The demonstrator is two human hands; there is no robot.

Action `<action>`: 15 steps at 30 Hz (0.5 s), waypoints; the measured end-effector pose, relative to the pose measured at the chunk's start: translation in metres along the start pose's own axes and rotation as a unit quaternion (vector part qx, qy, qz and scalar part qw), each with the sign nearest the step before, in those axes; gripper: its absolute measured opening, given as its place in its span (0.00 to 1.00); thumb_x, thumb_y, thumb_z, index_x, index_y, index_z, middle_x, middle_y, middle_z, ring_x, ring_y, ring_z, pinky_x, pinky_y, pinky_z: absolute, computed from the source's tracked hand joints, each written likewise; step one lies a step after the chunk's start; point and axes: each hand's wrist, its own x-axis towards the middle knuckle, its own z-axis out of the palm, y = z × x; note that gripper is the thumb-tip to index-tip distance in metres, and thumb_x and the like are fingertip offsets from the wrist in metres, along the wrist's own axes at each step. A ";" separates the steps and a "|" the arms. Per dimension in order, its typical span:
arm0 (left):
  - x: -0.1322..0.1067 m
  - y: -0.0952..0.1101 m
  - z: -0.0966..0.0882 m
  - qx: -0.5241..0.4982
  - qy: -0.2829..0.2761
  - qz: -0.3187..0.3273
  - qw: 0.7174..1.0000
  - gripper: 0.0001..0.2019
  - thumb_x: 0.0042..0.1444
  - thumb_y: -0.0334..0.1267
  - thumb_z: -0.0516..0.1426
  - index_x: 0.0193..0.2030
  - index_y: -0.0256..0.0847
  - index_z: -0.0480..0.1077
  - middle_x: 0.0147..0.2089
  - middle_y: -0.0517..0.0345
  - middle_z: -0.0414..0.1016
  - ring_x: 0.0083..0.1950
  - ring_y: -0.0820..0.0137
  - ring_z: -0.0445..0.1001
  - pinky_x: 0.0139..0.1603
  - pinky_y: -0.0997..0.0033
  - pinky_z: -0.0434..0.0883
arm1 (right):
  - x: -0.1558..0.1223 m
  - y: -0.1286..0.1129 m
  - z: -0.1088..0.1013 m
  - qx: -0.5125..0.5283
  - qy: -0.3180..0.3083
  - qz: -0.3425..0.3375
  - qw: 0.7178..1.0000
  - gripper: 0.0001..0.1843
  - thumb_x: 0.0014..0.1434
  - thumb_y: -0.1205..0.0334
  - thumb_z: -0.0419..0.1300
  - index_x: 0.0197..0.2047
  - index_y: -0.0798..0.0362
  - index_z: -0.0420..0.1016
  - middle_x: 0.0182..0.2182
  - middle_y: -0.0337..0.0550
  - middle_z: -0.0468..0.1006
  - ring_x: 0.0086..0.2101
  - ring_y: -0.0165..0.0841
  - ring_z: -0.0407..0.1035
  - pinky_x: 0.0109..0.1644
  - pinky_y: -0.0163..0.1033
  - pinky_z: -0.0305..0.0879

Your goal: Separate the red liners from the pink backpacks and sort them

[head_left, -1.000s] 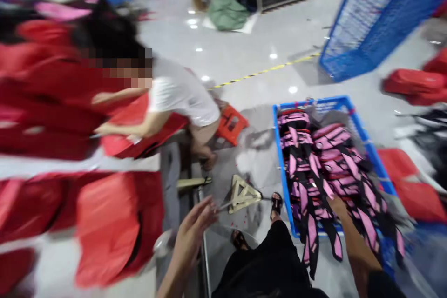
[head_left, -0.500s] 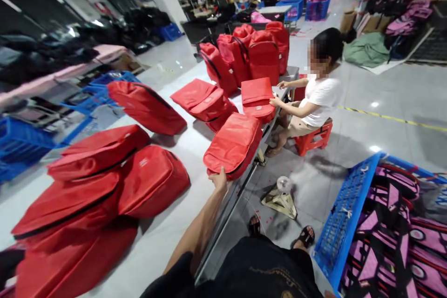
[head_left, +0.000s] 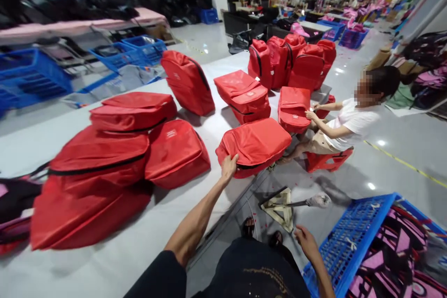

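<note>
The person's left hand (head_left: 229, 167), on a bare forearm below a dark sleeve, grips the near end of a red backpack (head_left: 258, 139), thumb on top. This backpack lies flat along the near edge of a white counter (head_left: 132, 253). At four o'clock from it, the right hand (head_left: 307, 241) hangs low over the floor, fingers loosely spread and slightly bent, touching nothing that can be made out, just beside a blue crate (head_left: 349, 237) of pink-and-black bags (head_left: 391, 242).

Around the held backpack, with it as the clock's centre: at nine o'clock, a pile of red backpacks (head_left: 91, 209) lies on the counter; at ten, a tilted red backpack (head_left: 188, 81) rests on its edge; at twelve, another lies flat; at one, a cluster of red backpacks (head_left: 291, 65) stands upright. At two, a smaller red bag (head_left: 293, 109) lies under the hands of a co-worker (head_left: 359, 118) in a white shirt, seated at three o'clock on a red stool (head_left: 330, 160).
</note>
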 end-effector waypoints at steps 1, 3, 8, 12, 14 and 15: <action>-0.002 0.004 -0.024 0.007 0.020 0.015 1.000 0.16 0.73 0.51 0.56 0.46 0.41 0.76 0.38 0.47 0.80 0.47 0.49 0.82 0.53 0.57 0.72 | 0.009 -0.013 0.001 -0.001 -0.019 -0.012 1.000 0.31 0.41 0.29 0.61 0.39 0.42 0.84 0.28 0.43 0.85 0.36 0.57 0.86 0.48 0.61 0.84; -0.012 0.013 -0.070 0.036 0.045 0.060 0.997 0.14 0.70 0.53 0.61 0.42 0.44 0.76 0.38 0.49 0.79 0.50 0.49 0.81 0.53 0.60 0.69 | 0.026 -0.043 0.004 -0.004 -0.054 -0.034 0.998 0.34 0.43 0.29 0.63 0.43 0.45 0.85 0.31 0.45 0.87 0.38 0.56 0.86 0.49 0.60 0.84; -0.066 0.024 -0.144 0.269 -0.001 0.298 0.916 0.13 0.73 0.52 0.58 0.44 0.47 0.77 0.33 0.54 0.74 0.38 0.56 0.76 0.49 0.60 0.65 | 0.048 -0.165 0.008 -0.050 -0.063 -0.206 0.975 0.40 0.56 0.27 0.62 0.56 0.50 0.85 0.56 0.58 0.87 0.59 0.56 0.81 0.72 0.62 0.73; -0.112 0.017 -0.155 0.307 -0.023 0.393 0.866 0.12 0.75 0.44 0.54 0.48 0.48 0.80 0.41 0.47 0.79 0.45 0.55 0.76 0.61 0.53 0.67 | 0.046 -0.278 0.019 -0.080 -0.047 -0.378 0.921 0.42 0.68 0.30 0.60 0.72 0.52 0.77 0.71 0.59 0.76 0.71 0.50 0.70 0.80 0.59 0.63; -0.131 0.008 -0.153 0.329 -0.004 0.397 0.857 0.14 0.74 0.37 0.52 0.52 0.48 0.81 0.47 0.43 0.81 0.51 0.51 0.77 0.66 0.47 0.67 | 0.041 -0.322 0.037 -0.116 -0.072 -0.427 0.894 0.45 0.68 0.31 0.63 0.77 0.52 0.71 0.76 0.57 0.70 0.75 0.48 0.64 0.83 0.57 0.57; -0.141 0.003 -0.151 0.336 0.018 0.390 0.857 0.16 0.73 0.34 0.51 0.54 0.48 0.81 0.51 0.41 0.81 0.55 0.50 0.77 0.68 0.45 0.67 | 0.038 -0.338 0.048 -0.134 -0.101 -0.436 0.884 0.46 0.67 0.33 0.65 0.79 0.52 0.69 0.77 0.56 0.69 0.75 0.47 0.63 0.83 0.55 0.57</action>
